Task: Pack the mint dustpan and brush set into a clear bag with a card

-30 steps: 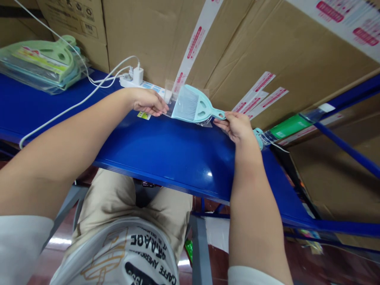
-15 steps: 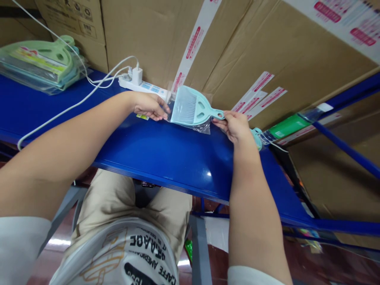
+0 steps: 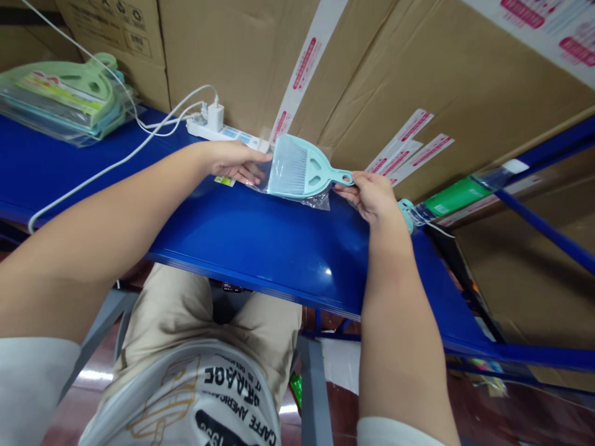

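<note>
A small light-blue dustpan and brush set [image 3: 318, 175] is held just above the blue tabletop, its handle toward the right. Clear plastic bag film [image 3: 320, 201] shows around and under it. My right hand [image 3: 369, 193] pinches the end of the handle. At the wide end, my left hand [image 3: 239, 164] has its thumb and fingers closed on the edge of the bag. A small yellow-green label [image 3: 225, 181] shows below my left hand.
Bagged green and blue dustpans [image 3: 69, 99] lie at the left. A white power strip [image 3: 227, 132] with cables sits against cardboard boxes [image 3: 223, 56]. To the right are a green roll-like packet [image 3: 458, 197] and another light-blue piece [image 3: 406, 214]. The table's front edge [image 3: 260, 286] is above my lap.
The thumb of my left hand has extended toward the dustpan's wide edge, and its fingers have shifted slightly on the bag. My right hand keeps its hold on the handle.
</note>
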### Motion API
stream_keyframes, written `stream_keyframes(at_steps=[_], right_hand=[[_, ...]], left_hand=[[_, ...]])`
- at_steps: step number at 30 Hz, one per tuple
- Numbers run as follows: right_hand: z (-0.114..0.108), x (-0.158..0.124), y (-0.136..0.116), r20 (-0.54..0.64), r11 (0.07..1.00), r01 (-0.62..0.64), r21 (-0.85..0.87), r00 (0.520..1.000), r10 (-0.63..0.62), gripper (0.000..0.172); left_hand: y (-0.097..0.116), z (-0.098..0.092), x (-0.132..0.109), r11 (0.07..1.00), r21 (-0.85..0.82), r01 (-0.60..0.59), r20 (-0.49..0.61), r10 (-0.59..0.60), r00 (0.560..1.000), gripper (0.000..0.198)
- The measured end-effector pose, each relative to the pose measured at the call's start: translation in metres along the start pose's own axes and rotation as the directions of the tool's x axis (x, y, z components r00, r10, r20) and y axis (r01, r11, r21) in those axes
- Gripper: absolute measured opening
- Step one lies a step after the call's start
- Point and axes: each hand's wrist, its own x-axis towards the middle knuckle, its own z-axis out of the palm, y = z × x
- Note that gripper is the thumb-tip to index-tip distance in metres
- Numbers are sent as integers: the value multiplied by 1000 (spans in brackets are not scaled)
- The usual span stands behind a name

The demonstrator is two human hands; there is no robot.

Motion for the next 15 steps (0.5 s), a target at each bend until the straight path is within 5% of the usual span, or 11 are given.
stream_keyframes(at_steps=[4, 15], right_hand=[[2, -3, -1, 3, 999, -25, -23, 1000, 25, 33], [-1, -2, 1, 58, 982, -182, -54, 981, 185, 25]], left_hand=[[-1, 6, 2, 998, 37, -44, -111, 48, 993, 11], [-3, 13, -1, 966, 257, -32, -34, 42, 999, 16]])
